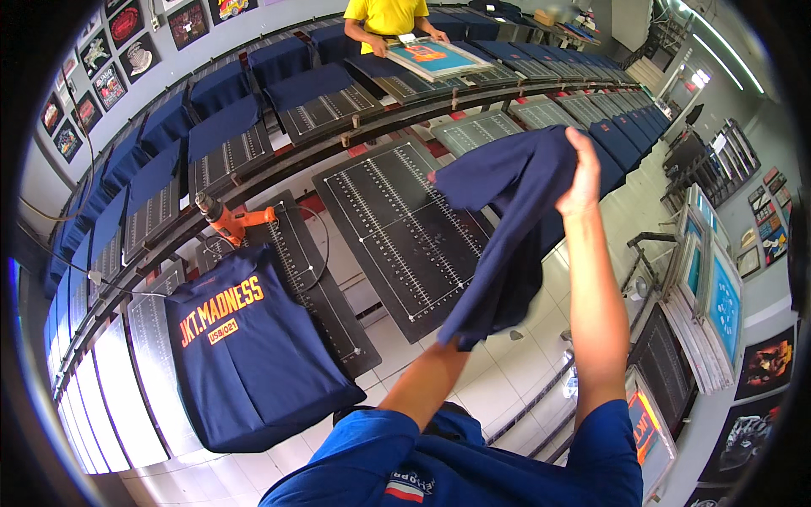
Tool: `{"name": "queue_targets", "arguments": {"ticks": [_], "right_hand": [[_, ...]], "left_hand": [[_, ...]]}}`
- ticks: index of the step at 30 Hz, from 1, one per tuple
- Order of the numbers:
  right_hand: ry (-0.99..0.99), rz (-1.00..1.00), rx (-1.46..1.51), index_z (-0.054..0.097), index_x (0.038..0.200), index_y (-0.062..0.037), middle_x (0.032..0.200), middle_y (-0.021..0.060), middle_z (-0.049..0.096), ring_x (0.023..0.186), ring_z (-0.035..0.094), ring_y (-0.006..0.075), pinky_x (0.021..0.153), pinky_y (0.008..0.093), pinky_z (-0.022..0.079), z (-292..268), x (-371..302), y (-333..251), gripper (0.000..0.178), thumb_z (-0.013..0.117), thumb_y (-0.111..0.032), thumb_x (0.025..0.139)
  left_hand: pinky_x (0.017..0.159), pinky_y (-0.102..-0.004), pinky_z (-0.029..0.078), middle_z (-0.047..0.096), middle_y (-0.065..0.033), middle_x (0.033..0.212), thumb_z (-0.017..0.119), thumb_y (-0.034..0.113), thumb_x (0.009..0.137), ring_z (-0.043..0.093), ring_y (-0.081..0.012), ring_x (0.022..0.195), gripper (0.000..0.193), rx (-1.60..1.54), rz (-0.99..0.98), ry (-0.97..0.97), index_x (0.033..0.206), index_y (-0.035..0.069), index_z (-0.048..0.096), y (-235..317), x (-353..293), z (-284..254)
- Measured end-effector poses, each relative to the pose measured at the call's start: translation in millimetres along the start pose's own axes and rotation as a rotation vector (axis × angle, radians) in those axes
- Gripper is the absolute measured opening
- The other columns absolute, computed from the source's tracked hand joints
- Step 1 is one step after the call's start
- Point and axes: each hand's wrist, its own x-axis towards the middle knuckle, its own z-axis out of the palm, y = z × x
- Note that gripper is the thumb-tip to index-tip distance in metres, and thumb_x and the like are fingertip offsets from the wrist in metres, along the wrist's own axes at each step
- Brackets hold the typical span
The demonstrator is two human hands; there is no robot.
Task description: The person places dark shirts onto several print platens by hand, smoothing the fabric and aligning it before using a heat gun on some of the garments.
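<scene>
Garment handling is the step in hand: a plain navy T-shirt [507,228] hangs in the air over the empty black platen [397,224] with its white ruled lines. The right hand [581,173] is raised and closed on the shirt's upper edge, fingers pinched over the fabric. The left hand is hidden inside or behind the hanging cloth near its lower part — its grip cannot be told from this view.

Judged from the pose, the shirt is being opened out for loading. The next move would call for spreading the body and lowering it square onto the platen, aligned to the ruled centre line.

Adjacent items:
- A printed navy T-shirt [245,355] with orange lettering lies on the neighbouring platen to the left.
- An orange heat gun [228,221] rests beyond it, its cord looping across a board — clear of the empty platen.
- A person in a yellow shirt [387,17] works a printing screen [438,57] on the far row, well apart.
</scene>
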Motion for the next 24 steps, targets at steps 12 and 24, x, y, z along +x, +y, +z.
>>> {"name": "queue_targets", "arguments": {"ticks": [12,24], "right_hand": [[-0.077,-0.419,0.07,0.042,0.133,0.0012,0.131,0.0194,0.051,0.116,0.053,0.0369,0.099,0.0514,0.042,-19,-208,-38,0.057,0.059,-0.018,0.082],[0.417,-0.695,0.078,0.051,0.126,0.0056,0.124,0.0182,0.057,0.112,0.056,0.0281,0.102,0.0437,0.04,159,-272,91,0.049,0.045,-0.032,0.095]], "left_hand": [[0.095,-0.0347,0.047,0.063,-0.011,0.116,0.06,0.015,0.089,0.062,-0.0203,0.102,0.029,0.639,0.376,0.55,0.114,0.0,0.061,125,-234,147],[0.099,-0.0468,0.046,0.053,-0.0229,0.128,0.052,0.034,0.094,0.058,-0.035,0.112,0.058,0.644,1.481,0.612,0.131,-0.009,0.041,144,-599,281]]}}
